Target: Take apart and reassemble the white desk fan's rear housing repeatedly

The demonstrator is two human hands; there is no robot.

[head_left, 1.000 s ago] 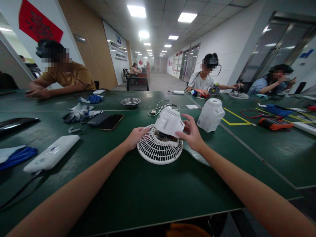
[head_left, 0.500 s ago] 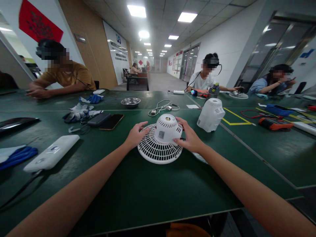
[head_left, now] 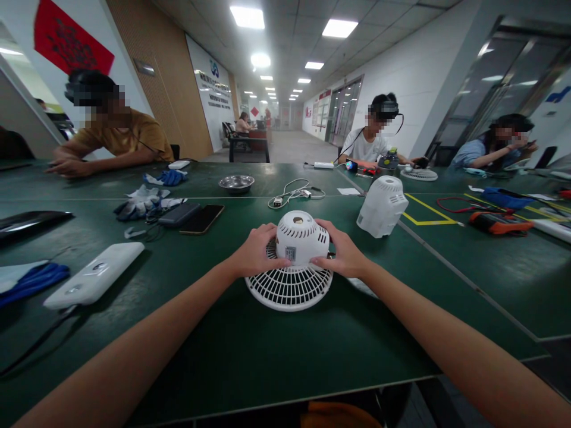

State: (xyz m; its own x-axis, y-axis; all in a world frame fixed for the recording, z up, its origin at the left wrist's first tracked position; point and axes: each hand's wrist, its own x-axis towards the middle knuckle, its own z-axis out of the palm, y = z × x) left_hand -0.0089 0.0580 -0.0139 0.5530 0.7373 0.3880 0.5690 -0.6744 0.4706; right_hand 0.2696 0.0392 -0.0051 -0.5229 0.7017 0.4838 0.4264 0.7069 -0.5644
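A white motor housing (head_left: pixel 302 238) with vent slots and a small label sits on top of a round white fan grille (head_left: pixel 288 291), which leans toward me with its near edge low. My left hand (head_left: pixel 261 251) grips the housing from the left, thumb across its front. On the other side my right hand (head_left: pixel 341 248) is closed around the housing, its thumb near the lower front edge. The fingertips behind the housing are hidden. To the right stands a separate white plastic cover (head_left: pixel 382 207), touched by neither hand.
Left of me lie a white power bank (head_left: pixel 96 274), a phone (head_left: pixel 203 219) and gloves (head_left: pixel 138 205). A metal bowl (head_left: pixel 236 183) and a coiled white cable (head_left: pixel 297 193) are beyond the fan. An orange multimeter (head_left: pixel 499 224) lies right. Several people sit around the green table (head_left: pixel 285 362).
My left hand has moved right from the grille onto the housing and closed on it. The housing and grille have shifted slightly toward me.
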